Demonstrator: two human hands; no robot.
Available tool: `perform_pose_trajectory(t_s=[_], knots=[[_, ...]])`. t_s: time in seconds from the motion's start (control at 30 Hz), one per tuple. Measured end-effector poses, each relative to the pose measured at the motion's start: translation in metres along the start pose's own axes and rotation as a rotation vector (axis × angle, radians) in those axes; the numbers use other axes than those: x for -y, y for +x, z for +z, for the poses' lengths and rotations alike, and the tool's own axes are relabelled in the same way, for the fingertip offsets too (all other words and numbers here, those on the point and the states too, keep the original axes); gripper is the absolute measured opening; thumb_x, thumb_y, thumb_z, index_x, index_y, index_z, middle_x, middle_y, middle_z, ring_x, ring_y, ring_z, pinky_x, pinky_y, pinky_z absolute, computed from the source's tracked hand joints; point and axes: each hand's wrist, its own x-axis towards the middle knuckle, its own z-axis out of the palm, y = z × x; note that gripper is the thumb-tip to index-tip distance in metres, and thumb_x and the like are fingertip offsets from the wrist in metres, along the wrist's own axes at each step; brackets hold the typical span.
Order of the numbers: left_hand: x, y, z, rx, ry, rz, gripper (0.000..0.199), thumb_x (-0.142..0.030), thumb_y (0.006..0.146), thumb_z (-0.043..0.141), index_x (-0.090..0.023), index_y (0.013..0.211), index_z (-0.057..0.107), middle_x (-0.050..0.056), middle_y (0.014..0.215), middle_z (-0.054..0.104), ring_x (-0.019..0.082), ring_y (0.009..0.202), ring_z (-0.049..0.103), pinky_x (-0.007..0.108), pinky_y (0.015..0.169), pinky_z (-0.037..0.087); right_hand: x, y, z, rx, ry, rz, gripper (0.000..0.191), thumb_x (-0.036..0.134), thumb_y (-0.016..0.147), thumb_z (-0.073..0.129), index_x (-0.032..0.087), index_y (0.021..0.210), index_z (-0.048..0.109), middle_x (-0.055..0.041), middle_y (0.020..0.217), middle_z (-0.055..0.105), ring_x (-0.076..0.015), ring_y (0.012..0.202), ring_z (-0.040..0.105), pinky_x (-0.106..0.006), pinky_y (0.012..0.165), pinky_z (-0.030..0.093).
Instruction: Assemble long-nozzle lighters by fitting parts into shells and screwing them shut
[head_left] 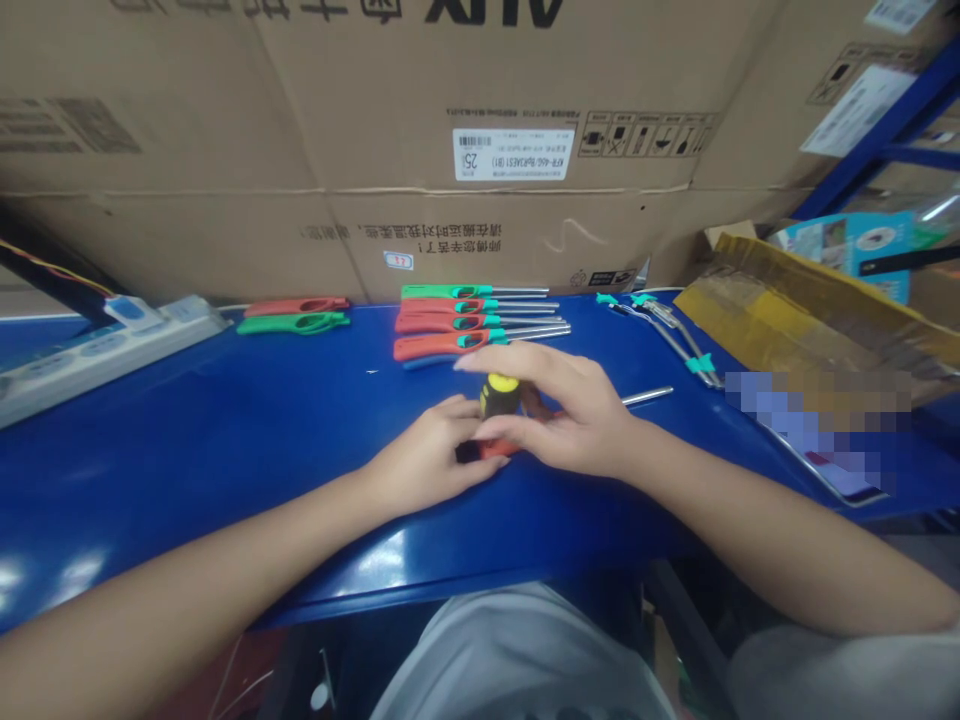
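A large cardboard box, its printing upside down, walled off the far edge of the blue tabletop in front of me. On the left I saw a white power strip, then a red handle beside a green handle. A row of lighters lay just beyond the hands, the nearest ones close to the right fingertips. Farther right were loose metal tubes with teal pieces, a torn carton and a flat object obscured by pixelation.

Near the middle of the tabletop, I had the left hand's fingers closed about an orange-red lighter body, the thumb along its near side; its other fingertips were hidden. The right hand's fingers curled loosely round a yellow-and-black tool handle, index finger stretched past it and thumb bent in below. The tool stood upright over the lighter body, its lower end out of my sight, and the right hand covered much of the work.

A slim, shiny metal rod protruded beyond the right hand. The tabletop was smooth and glossy, the box matt and creased, the carton crossed by glossy brown tape.
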Motion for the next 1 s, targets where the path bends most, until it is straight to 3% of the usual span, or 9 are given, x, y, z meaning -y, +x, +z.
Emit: perform_pose_trajectory(t_s=[0.1, 0.17, 0.3, 0.37, 0.5, 0.6, 0.73, 0.87, 1.0], knots=[[0.0, 0.0, 0.0, -0.012, 0.011, 0.043, 0.009, -0.025, 0.091, 0.068, -0.018, 0.092, 0.074, 0.004, 0.088, 0.071, 0.02, 0.085, 0.067, 0.033, 0.079, 0.053, 0.001, 0.001, 0.002, 0.035, 0.148, 0.139, 0.039, 0.029, 0.102, 0.055, 0.021, 0.14, 0.051, -0.0092, 0.129, 0.067, -0.0161, 0.102, 0.071, -0.024, 0.072, 0.06], [0.0, -0.001, 0.001, -0.015, 0.021, 0.052, 0.008, -0.024, 0.091, 0.069, -0.019, 0.093, 0.074, 0.003, 0.088, 0.07, 0.02, 0.085, 0.066, 0.033, 0.08, 0.052, 0.0, 0.001, 0.001, 0.017, 0.177, 0.167, 0.038, 0.028, 0.1, 0.058, 0.021, 0.137, 0.053, -0.0083, 0.128, 0.067, -0.015, 0.097, 0.071, -0.023, 0.07, 0.06], [0.0, -0.002, 0.001, -0.022, 0.073, 0.028, 0.011, -0.023, 0.09, 0.07, -0.018, 0.099, 0.075, 0.004, 0.087, 0.068, 0.02, 0.084, 0.065, 0.032, 0.077, 0.052, -0.006, -0.001, -0.004, -0.096, -0.141, -0.036, 0.033, 0.034, 0.088, 0.076, 0.023, 0.116, 0.064, -0.0033, 0.103, 0.074, -0.0167, 0.086, 0.071, -0.028, 0.08, 0.058], [0.0, -0.001, 0.0, -0.016, 0.074, 0.036, 0.012, -0.024, 0.091, 0.07, -0.018, 0.1, 0.075, 0.005, 0.09, 0.068, 0.02, 0.086, 0.065, 0.033, 0.08, 0.052, -0.006, -0.001, -0.007, -0.057, -0.205, -0.073, 0.03, 0.034, 0.091, 0.073, 0.023, 0.117, 0.063, -0.0024, 0.095, 0.073, -0.017, 0.085, 0.071, -0.029, 0.081, 0.057], [-0.004, 0.0, -0.004, 0.025, 0.082, 0.047, 0.022, -0.028, 0.093, 0.066, -0.016, 0.11, 0.073, 0.008, 0.103, 0.071, 0.023, 0.096, 0.065, 0.037, 0.092, 0.052, 0.001, 0.006, -0.017, 0.058, -0.01, 0.139, 0.026, 0.026, 0.099, 0.058, 0.023, 0.124, 0.061, -0.0033, 0.105, 0.072, -0.015, 0.087, 0.071, -0.027, 0.076, 0.057], [-0.009, 0.0, -0.011, 0.066, 0.145, 0.005, 0.034, -0.027, 0.091, 0.067, -0.015, 0.123, 0.069, 0.009, 0.107, 0.072, 0.024, 0.098, 0.065, 0.037, 0.091, 0.053, 0.0, 0.014, -0.034, -0.125, -0.007, 0.209, 0.021, 0.031, 0.095, 0.065, 0.023, 0.114, 0.063, -0.001, 0.096, 0.07, -0.012, 0.068, 0.066, -0.024, 0.058, 0.053], [-0.014, -0.002, -0.021, 0.13, 0.278, -0.061, 0.053, -0.025, 0.085, 0.068, -0.017, 0.137, 0.061, 0.01, 0.112, 0.069, 0.027, 0.102, 0.065, 0.04, 0.092, 0.053, -0.02, 0.017, -0.068, -0.344, -0.373, 0.26, 0.015, 0.035, 0.092, 0.068, 0.024, 0.102, 0.064, -0.0007, 0.089, 0.067, -0.0139, 0.062, 0.06, -0.028, 0.057, 0.048], [-0.015, -0.003, -0.024, 0.158, 0.357, -0.077, 0.045, -0.028, 0.089, 0.063, -0.017, 0.133, 0.063, 0.011, 0.112, 0.066, 0.027, 0.103, 0.063, 0.04, 0.093, 0.054, -0.05, 0.002, -0.097, -0.111, -0.801, 0.411, 0.006, 0.028, 0.088, 0.066, 0.023, 0.09, 0.063, -0.0024, 0.077, 0.066, -0.0192, 0.065, 0.06, -0.031, 0.064, 0.044], [-0.012, -0.003, -0.021, 0.157, 0.346, -0.079, 0.037, -0.038, 0.097, 0.059, -0.017, 0.127, 0.066, 0.011, 0.11, 0.062, 0.027, 0.102, 0.061, 0.04, 0.093, 0.053, -0.08, -0.02, -0.108, -0.1, -0.867, 0.562, 0.008, 0.027, 0.09, 0.058, 0.021, 0.085, 0.061, -0.0059, 0.082, 0.067, -0.0227, 0.076, 0.063, -0.032, 0.071, 0.046]])
